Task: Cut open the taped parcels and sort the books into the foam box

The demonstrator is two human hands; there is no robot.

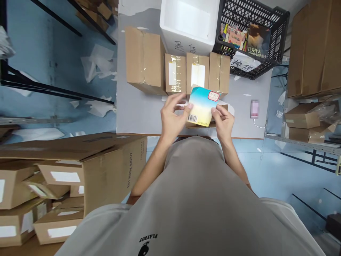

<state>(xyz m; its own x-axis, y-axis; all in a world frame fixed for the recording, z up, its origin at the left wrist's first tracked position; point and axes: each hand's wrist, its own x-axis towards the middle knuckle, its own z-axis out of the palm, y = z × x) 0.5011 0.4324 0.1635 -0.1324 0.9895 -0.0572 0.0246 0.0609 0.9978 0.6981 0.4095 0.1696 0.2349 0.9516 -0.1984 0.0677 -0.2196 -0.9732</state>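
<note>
A thin book (204, 106) with a blue-to-yellow cover, a barcode at its lower left and a red-bordered label at its upper right, is held up over the table's front edge. My right hand (223, 122) pinches its right edge, thumb on the face. My left hand (173, 115) is at the left edge, its thumb tip on the cover and its fingers bent; whether they reach behind the book is hard to see. Beneath the book, mostly hidden, lies a piece of cardboard (212, 124).
Taped cartons (145, 58) line the table (141, 117). Behind them stand a white bin (189, 21) and a black crate (277, 42) holding books. A phone (255, 108) with a cable lies at right. A large carton (114, 170) with parcels is at my left.
</note>
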